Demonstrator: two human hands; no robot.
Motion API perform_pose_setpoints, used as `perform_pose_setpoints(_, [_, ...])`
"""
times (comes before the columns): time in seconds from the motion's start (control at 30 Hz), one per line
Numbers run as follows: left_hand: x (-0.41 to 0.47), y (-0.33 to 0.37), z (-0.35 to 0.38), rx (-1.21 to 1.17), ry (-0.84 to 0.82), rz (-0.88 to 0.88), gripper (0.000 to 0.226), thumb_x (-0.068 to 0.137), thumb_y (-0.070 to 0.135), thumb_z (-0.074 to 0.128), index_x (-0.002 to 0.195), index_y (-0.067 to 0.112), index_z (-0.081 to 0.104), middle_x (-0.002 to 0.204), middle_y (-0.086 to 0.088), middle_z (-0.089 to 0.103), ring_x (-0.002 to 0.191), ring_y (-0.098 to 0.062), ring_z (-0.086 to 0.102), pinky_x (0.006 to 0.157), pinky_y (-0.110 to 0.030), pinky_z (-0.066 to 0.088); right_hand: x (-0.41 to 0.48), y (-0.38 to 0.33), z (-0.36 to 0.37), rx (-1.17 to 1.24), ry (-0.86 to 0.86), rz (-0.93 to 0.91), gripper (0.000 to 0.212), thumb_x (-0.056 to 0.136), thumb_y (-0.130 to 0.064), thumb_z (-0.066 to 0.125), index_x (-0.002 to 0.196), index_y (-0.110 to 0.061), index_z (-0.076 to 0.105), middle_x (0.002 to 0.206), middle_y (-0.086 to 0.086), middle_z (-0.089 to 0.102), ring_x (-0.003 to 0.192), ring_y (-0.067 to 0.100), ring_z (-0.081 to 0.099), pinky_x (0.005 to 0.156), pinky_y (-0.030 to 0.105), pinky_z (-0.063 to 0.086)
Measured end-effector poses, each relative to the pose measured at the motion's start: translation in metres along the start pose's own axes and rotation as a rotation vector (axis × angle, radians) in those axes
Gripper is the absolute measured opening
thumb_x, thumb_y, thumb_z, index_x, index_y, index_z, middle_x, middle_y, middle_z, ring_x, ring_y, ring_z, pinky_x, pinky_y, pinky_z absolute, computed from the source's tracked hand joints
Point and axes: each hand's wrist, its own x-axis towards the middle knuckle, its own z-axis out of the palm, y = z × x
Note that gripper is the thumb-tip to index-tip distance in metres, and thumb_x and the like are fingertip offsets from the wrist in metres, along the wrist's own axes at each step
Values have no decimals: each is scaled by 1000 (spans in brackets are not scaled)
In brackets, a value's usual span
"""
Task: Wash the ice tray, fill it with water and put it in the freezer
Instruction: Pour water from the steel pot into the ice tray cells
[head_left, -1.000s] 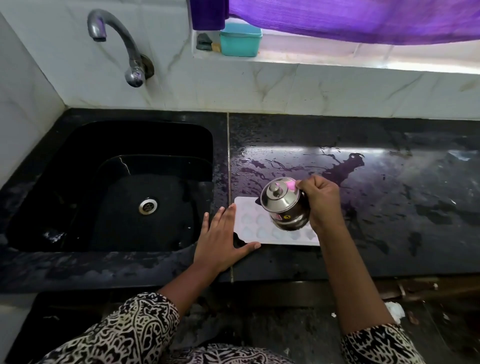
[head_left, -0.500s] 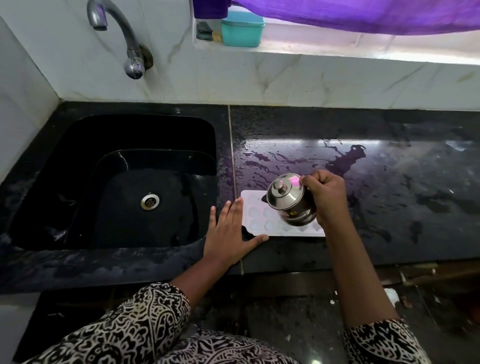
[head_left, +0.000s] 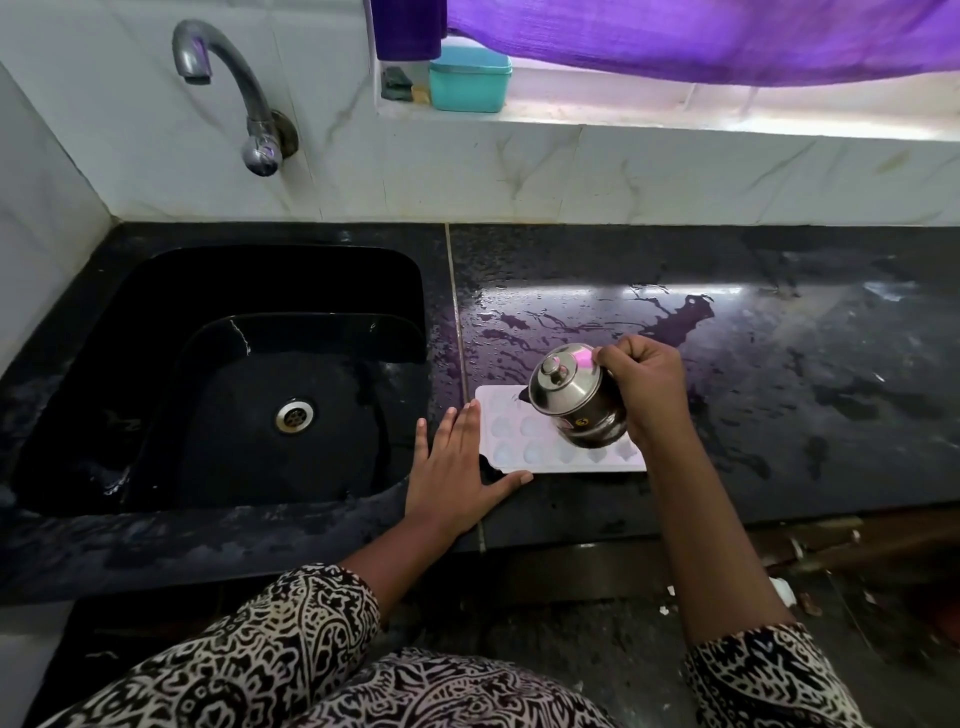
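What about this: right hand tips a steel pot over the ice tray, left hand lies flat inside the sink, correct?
Not quite. The head view shows the left hand flat on the counter beside the ice tray, not in the sink. The rest is right.

Your pot (head_left: 565, 397): shiny, smooth metal.
Your tray (head_left: 506, 430): white, looks like dull plastic.
Your counter (head_left: 779, 415): black, glossy, wet.

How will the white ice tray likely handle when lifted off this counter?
Likely slippery: the ice tray sits on a wet counter. Its shallow cells seem to hold water, so tilting would probably spill. Thin plastic may flex.
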Motion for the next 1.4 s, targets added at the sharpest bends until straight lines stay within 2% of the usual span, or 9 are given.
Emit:
perform_pose_setpoints(0.27, [1,-2,3,18,6,0,116,68,91,6,155,15,0,163,2,13,150,-16,4,118,-46,-11,0,-5,1,24,-9,-17,35,76,2,62,52,-12,41,52,5,35,50,13,32,55,25,38])
perform_pose_setpoints(0.53, [1,-2,3,14,1,-2,113,71,90,13,155,15,1,163,2,13,150,-16,4,119,-46,-10,3,-7,-1,26,-4,-28,35,77,0,63,51,-15,45,45,-6,41,44,6,38,53,20,43])
perform_pose_setpoints(0.7, [2,-2,4,16,7,1,114,70,91,11,155,16,2,162,2,14,150,-16,5,119,-47,-9,2,-8,-2,49,10,-23,35,77,0,63,51,-14,45,49,-1,42,47,8,40,55,23,45])
perform_pose_setpoints(0.83, [1,-2,2,13,6,2,114,70,90,12,155,16,1,163,3,13,150,-16,4,118,-46,-10,3,-9,-3,78,14,-16,36,78,1,62,51,-14,44,42,-9,41,42,4,39,49,17,43])
perform_pose_setpoints(1.03, [1,-2,2,10,6,3,113,71,90,12,155,16,2,163,2,14,150,-16,5,119,-47,-10,6,-9,-4,281,58,60,40,78,6,58,48,-14,40,39,-9,37,40,5,33,43,15,35])
perform_pose_setpoints(1.17, [1,-2,2,5,8,1,112,72,90,14,155,16,2,163,2,13,150,-16,4,119,-47,-9,7,-5,-9,387,82,123,35,79,4,56,52,-14,43,41,-7,39,45,8,35,46,17,34])
perform_pose_setpoints(1.3, [1,-2,3,2,8,4,112,72,89,15,155,16,2,163,2,13,150,-17,5,118,-47,-10,9,0,-15,397,94,122,31,78,4,57,55,-12,45,45,-5,40,51,12,36,50,21,35])
perform_pose_setpoints(1.4, [1,-2,3,-3,8,3,113,71,90,14,155,16,2,162,2,14,150,-17,5,118,-47,-10,8,3,-19,335,101,99,31,78,3,58,55,-12,43,44,-6,39,49,10,35,48,18,36])
